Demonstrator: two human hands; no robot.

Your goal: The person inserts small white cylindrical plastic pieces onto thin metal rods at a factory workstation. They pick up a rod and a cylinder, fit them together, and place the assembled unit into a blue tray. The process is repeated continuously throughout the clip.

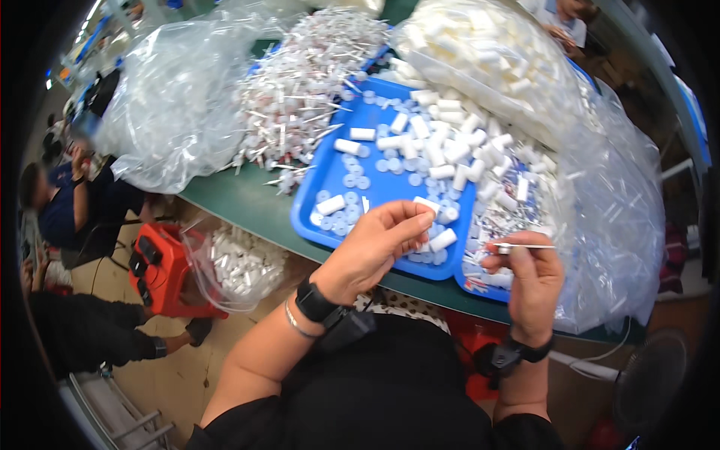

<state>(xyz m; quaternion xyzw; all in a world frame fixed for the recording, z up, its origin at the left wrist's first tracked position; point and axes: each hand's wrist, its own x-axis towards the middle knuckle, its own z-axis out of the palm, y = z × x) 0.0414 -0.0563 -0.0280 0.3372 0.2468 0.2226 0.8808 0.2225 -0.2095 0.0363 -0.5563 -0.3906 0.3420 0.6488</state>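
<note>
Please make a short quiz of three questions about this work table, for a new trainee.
1. True or false: the left hand holds a white cap over the blue tray.
2. What does the right hand hold? A) thin stick B) scissors C) cloth
3. The red crate stands on the ____.

Key: 1 true; 2 A; 3 floor.

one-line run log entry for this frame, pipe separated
left hand: pinches white cap | right hand: holds thin tube | below: blue tray on green table
</note>
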